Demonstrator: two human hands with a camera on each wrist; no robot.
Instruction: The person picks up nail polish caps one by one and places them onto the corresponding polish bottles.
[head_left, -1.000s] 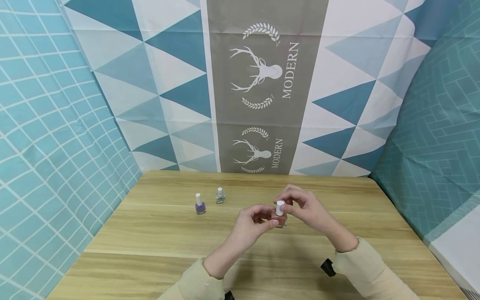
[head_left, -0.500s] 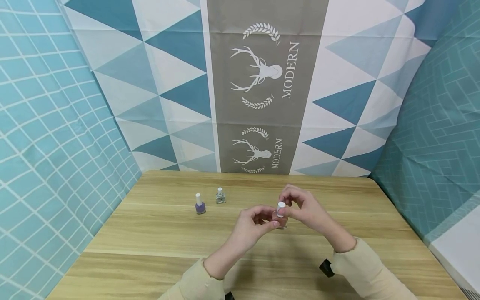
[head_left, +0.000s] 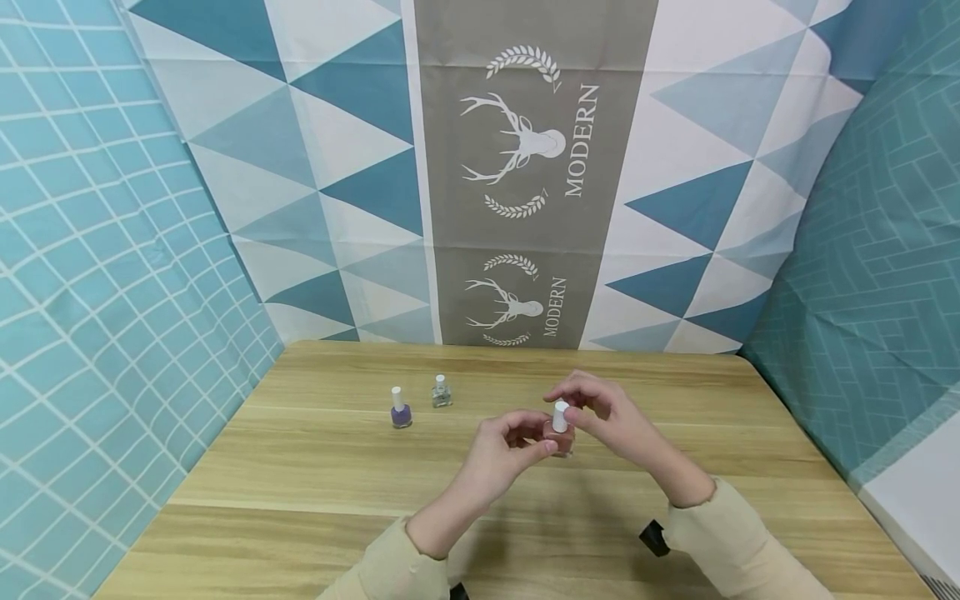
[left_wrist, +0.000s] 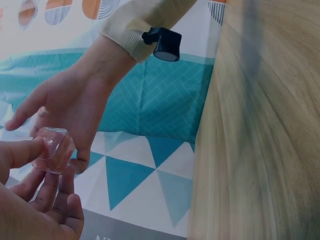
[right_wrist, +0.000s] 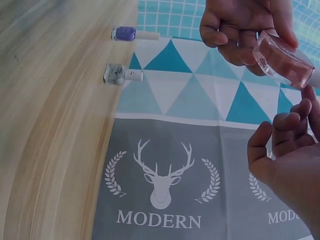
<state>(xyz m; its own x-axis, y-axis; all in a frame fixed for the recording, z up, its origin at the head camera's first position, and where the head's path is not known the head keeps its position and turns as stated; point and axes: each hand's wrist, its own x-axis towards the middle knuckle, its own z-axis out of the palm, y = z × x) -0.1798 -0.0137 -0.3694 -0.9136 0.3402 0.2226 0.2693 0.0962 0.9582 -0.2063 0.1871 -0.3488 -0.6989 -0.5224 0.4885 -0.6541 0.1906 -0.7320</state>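
Observation:
A bottle of pinkish nail polish [head_left: 558, 438] with a white cap [head_left: 560, 415] is held tilted above the table. My left hand [head_left: 495, 454] grips its glass body between thumb and fingers, as the left wrist view shows with the clear base [left_wrist: 56, 150] facing that camera. The thumb and index finger of my right hand [head_left: 611, 421] are at the white cap, thumb on its right side and index finger reaching round behind. In the right wrist view the polish bottle [right_wrist: 285, 61] points its cap toward the right edge, where the cap is partly cut off.
On the wooden table [head_left: 337, 492], a purple nail polish bottle [head_left: 401, 415] and a clear one [head_left: 441, 395] stand upright, left of the hands. A patterned cloth [head_left: 525, 208] hangs behind the table, with blue cloths [head_left: 90, 292] at the sides.
My right fingers shift around the cap: they moved slightly right, then came back left with the index finger extended further. The bottle swayed slightly with them. My left hand stays nearly still.

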